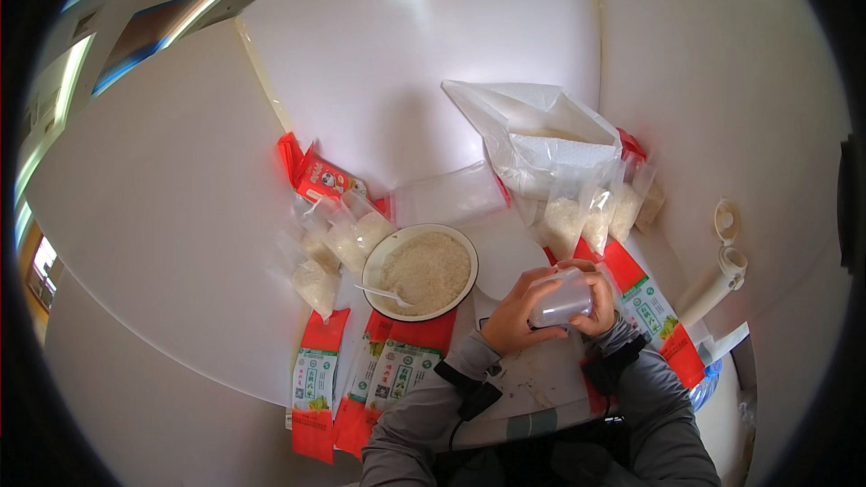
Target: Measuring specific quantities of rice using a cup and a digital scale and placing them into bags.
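Both my hands hold a clear plastic cup, tilted on its side, to the right of the bowl. My left hand wraps its left side with the thumb below. On the other side, my right hand grips the cup with its fingers curled around it. I cannot tell whether anything is inside. A white enamel bowl with a dark rim holds white rice grains. In it rests a white plastic spoon, its handle over the left rim. Partly behind my left hand lies a white round plate.
Filled clear bags of rice stand left and right. A large open white sack is behind, beside flat clear bags. Red printed packets line the front-left edge; another packet and an open cream flask are right.
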Tool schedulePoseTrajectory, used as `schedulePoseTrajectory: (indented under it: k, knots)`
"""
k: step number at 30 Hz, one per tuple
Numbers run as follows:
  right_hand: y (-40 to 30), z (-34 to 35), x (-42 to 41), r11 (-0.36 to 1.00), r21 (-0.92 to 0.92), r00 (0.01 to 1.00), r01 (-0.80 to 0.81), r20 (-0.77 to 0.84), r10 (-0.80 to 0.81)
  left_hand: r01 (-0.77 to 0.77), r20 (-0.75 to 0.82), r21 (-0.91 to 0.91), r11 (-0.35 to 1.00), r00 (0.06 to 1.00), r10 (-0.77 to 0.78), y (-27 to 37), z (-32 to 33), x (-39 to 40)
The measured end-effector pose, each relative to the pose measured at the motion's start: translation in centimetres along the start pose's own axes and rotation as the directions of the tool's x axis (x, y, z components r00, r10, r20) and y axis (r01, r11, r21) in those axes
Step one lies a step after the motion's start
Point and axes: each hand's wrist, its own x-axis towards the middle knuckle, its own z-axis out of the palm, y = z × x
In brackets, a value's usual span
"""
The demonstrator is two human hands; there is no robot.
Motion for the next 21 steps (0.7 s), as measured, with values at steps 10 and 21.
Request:
schedulePoseTrajectory:
  k: [10, 21]
  knots:
    - [0.2, 0.16, 0.09, 1.0, -0.001, 1.0, 0.029, 0.001, -0.029, 0.005, -0.03, 0.007, 1.0, 1.0, -0.004, 0.14, 0.02, 0.11]
    - [0.22, 0.02, -0.42, 0.999, 0.007, 0.999, 0.035, -0.023, -0.035, 0.03, -0.063, -0.07, 0.997, 0.997, -0.034, -0.12, 0.43, -0.21]
